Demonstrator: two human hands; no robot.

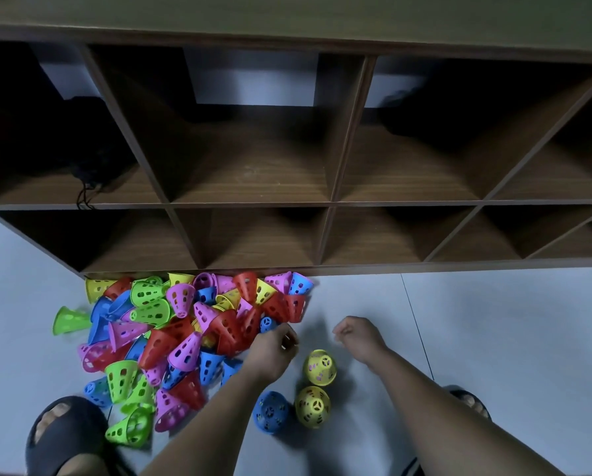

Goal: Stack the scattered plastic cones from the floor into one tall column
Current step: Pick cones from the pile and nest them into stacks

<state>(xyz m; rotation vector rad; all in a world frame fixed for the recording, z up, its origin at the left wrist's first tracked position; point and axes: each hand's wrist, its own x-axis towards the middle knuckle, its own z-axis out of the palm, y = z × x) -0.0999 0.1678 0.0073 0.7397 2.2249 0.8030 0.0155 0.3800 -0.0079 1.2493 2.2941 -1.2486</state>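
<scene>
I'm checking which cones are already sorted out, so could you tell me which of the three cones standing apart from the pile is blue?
The blue cone nearest the left forearm; the other two are yellow.

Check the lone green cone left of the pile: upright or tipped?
Tipped. The green cone lies on its side on the floor, wide rim pointing left, apart from the pile.

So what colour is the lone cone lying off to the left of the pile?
Green: the lone cone lies apart on the floor, clearest in the head view.
</scene>
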